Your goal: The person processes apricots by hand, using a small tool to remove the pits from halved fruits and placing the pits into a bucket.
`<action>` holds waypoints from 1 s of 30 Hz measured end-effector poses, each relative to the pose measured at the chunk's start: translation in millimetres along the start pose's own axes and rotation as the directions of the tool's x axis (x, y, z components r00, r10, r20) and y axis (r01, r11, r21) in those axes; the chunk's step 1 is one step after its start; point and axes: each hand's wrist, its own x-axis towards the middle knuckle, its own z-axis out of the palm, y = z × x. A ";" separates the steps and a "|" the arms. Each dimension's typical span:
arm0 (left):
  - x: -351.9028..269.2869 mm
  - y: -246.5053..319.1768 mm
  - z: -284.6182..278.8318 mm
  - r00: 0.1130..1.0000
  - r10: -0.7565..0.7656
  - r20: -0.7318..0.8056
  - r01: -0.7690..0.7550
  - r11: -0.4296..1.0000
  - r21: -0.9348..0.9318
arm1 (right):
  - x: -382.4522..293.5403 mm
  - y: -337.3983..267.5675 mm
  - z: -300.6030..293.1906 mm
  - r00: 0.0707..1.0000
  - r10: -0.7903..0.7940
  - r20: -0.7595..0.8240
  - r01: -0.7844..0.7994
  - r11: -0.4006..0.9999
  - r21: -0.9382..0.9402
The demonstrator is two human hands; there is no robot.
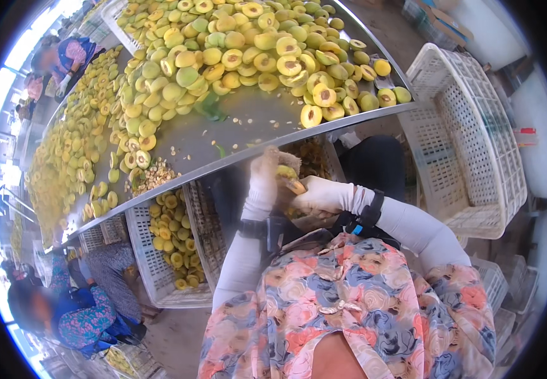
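My left hand (265,170), in a pale glove, is raised at the near edge of the metal table and holds a yellow-green fruit half (287,172); motion blur hides its fingertips. Just right of it, my right hand (318,194), also gloved, closes around a small tool with a tan, rounded part (296,186) that touches the fruit. The kind of tool cannot be told. Halved yellow-green stone fruits (235,42) lie heaped on the metal table (250,113), several with brown pits showing. Loose pale kernels (160,176) are gathered near the table's edge.
The table's raised metal rim (235,157) crosses before me. A white plastic crate (148,284) with fruit halves stands below at left; another crate (463,137) stands tilted at right. Under my hands is a container with darker pieces (312,156). Co-workers (84,315) (72,57) sit at left.
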 end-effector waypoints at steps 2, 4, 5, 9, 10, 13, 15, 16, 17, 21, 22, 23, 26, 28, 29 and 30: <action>3.4 -1.6 -1.0 1.000 0.012 0.026 -0.012 1.000 0.000 | 6.0 7.3 4.0 0.993 -0.095 -0.075 0.090 0.994 -0.070; 7.8 -7.6 -3.3 0.998 0.027 0.054 -0.027 1.000 0.000 | 24.5 32.2 7.5 0.970 -0.195 -0.142 0.175 0.974 -0.146; 10.2 -11.9 -5.8 0.994 0.025 0.106 -0.025 1.000 0.005 | 48.2 63.6 7.0 0.849 -0.486 -0.207 0.403 0.849 -0.341; 9.1 1.2 -6.1 0.980 0.145 0.138 -0.147 0.989 0.001 | 22.5 31.2 -1.1 0.991 0.079 0.111 -0.097 0.980 0.172; 7.9 3.4 -2.6 0.979 0.150 0.138 -0.151 0.988 -0.002 | 18.4 25.6 0.3 0.972 0.052 0.229 -0.142 0.908 0.395; 3.2 6.4 12.9 0.997 0.071 -0.038 -0.080 0.933 -0.351 | 18.9 20.5 1.5 0.990 0.100 0.100 -0.125 0.951 0.283; 1.8 10.1 19.8 0.996 -0.014 -0.083 -0.021 0.915 -0.402 | 18.4 17.2 12.2 0.999 -0.021 -0.049 0.028 0.988 0.155; 1.3 11.3 24.0 0.996 -0.009 -0.087 -0.027 0.914 -0.404 | 17.2 16.0 16.9 0.971 -0.161 -0.177 0.166 0.986 0.010; 1.1 12.4 28.2 0.986 -0.011 -0.167 -0.072 0.872 -0.484 | 15.8 15.0 18.4 0.971 -0.164 -0.172 0.167 0.986 0.004; 9.9 0.9 2.7 0.966 -0.104 -0.238 -0.095 0.711 -0.697 | 13.4 11.3 26.2 0.940 -0.206 -0.270 0.115 0.941 -0.318; 5.5 4.1 -1.6 0.938 -0.072 -0.338 -0.151 0.793 -0.590 | 19.2 23.3 25.5 0.889 -0.336 -0.311 0.212 0.904 -0.371; 7.1 -7.4 -26.2 0.953 -0.107 -0.282 -0.144 0.657 -0.740 | 27.7 35.6 23.5 0.820 -0.460 -0.341 0.301 0.853 -0.427; -32.8 30.9 -60.9 0.820 0.066 -0.569 -0.412 0.758 -0.506 | 50.4 76.4 -8.8 0.839 -0.436 -0.325 0.135 0.746 -0.652; -76.9 44.6 -103.3 0.579 0.493 -0.650 -0.297 0.870 0.395 | 56.0 105.1 -26.9 0.932 -0.270 -0.240 -0.022 0.621 -0.784; -96.2 51.2 -121.9 0.508 0.766 -0.393 0.074 0.416 0.906 | 60.1 110.6 -28.4 0.928 -0.281 -0.246 -0.017 0.625 -0.780; -104.8 70.7 -124.1 0.423 0.629 -0.652 0.066 0.697 0.714 | 62.7 117.4 -28.3 0.923 -0.300 -0.242 0.012 0.650 -0.760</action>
